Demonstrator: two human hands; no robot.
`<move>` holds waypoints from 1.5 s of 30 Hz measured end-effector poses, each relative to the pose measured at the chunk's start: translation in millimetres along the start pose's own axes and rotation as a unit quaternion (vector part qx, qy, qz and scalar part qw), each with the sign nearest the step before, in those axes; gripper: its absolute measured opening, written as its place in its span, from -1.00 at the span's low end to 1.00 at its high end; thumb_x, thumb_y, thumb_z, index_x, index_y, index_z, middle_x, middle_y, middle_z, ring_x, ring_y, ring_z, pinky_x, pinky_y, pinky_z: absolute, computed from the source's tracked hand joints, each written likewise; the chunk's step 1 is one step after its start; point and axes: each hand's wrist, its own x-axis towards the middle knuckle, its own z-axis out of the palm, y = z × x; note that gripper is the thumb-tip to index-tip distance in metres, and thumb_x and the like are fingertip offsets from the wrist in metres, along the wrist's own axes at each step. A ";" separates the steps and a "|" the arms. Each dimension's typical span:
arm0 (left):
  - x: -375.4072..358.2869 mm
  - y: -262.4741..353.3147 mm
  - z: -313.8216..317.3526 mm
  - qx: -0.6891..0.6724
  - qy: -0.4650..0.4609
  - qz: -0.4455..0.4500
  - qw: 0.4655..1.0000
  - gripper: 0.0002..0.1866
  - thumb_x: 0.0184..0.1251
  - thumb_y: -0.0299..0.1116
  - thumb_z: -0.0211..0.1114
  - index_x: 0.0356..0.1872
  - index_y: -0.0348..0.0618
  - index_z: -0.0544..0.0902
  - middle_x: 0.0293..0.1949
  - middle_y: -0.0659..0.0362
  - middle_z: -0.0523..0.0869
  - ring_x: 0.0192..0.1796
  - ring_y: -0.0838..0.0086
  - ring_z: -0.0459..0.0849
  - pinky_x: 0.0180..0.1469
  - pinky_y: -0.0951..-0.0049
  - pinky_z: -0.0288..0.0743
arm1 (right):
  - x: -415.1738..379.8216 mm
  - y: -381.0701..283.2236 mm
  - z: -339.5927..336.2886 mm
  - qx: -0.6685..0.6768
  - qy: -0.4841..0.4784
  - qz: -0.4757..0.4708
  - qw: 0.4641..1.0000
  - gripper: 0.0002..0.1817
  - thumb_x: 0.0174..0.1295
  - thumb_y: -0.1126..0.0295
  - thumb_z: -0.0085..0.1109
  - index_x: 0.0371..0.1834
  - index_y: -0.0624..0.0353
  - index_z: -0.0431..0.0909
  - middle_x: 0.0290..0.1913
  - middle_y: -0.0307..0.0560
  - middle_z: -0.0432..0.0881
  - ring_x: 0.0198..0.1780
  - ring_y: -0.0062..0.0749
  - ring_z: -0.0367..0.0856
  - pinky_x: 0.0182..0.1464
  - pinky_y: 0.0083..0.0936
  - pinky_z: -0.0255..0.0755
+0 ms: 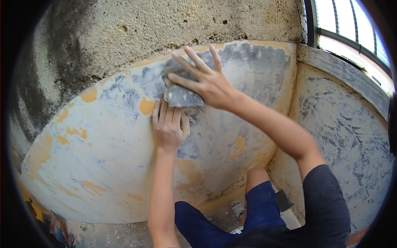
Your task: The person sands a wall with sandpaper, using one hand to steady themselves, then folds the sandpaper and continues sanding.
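Note:
A worn grey sheet, apparently sandpaper (184,97), lies against the patchy curved wall panel (107,136). My left hand (168,130) reaches up from below. Its fingers are close together and pass behind the sheet's lower edge, which hides some fingertips; it appears closed on the sheet. My right hand (213,84) comes in from the right with its fingers spread wide. Its thumb lies across the upper part of the sheet, while the other fingers extend over the wall above. Pale dust coats the fingers of both hands.
Rough, stained concrete (182,22) runs above the panel. A second mottled wall (343,128) meets it at a corner on the right, below a dark metal railing (351,41). My knees (258,177) are close to the panel's base. Another person's foot (58,227) shows at lower left.

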 end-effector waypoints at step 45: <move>-219.4 112.8 -16.2 -0.606 -0.092 -0.598 0.516 -0.67 0.53 -0.48 0.41 0.23 -0.35 0.70 0.01 0.17 0.80 0.00 0.58 0.72 0.10 0.49 0.60 | -251.5 -230.6 7.8 0.750 -0.099 0.578 0.305 -0.61 0.39 0.52 0.38 0.23 0.33 0.53 -0.08 -0.08 0.76 -0.28 -0.45 0.77 -0.39 -0.56 0.58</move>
